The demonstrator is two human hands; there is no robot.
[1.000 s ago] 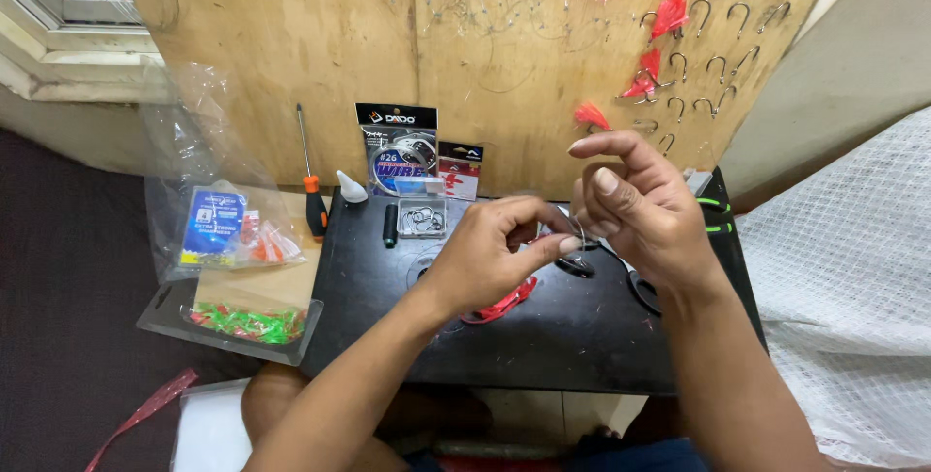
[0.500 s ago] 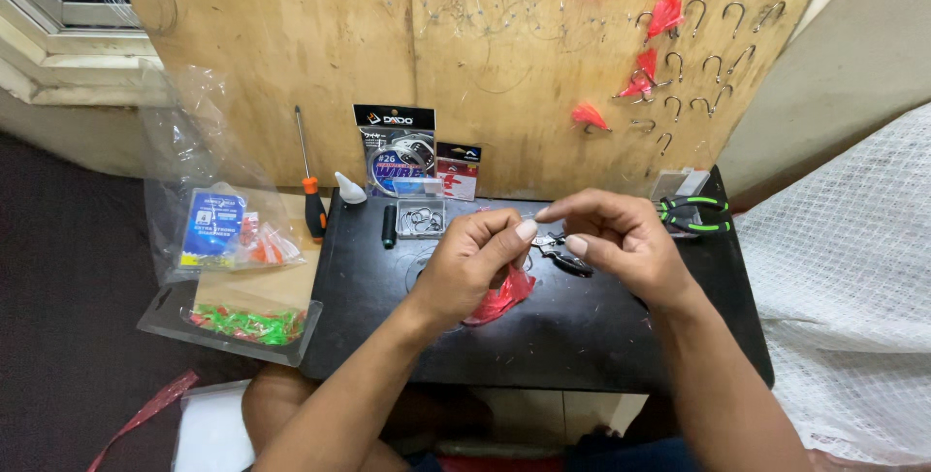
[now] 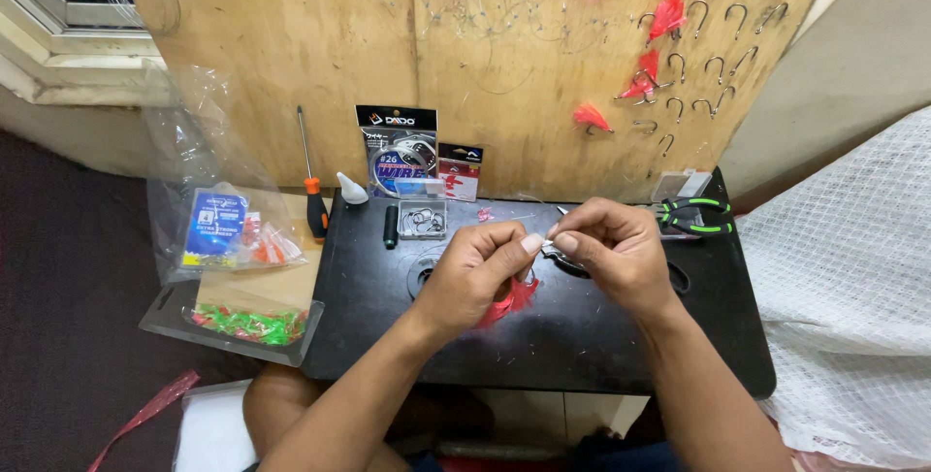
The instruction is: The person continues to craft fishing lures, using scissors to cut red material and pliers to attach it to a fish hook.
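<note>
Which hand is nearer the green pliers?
Right. The right hand sits just left of the green pliers; the left hand is farther left, beyond it.

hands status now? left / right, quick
Left hand: closed in a pinch, red feathery tuft under its fingers.
Right hand: closed in a pinch, fingertips meeting the left's; whatever it grips is too small to tell.

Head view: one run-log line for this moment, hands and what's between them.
left hand: pinching red feathered lure | right hand: fingertips meeting left's | surface: black tray table | nearby: green-handled pliers
</note>
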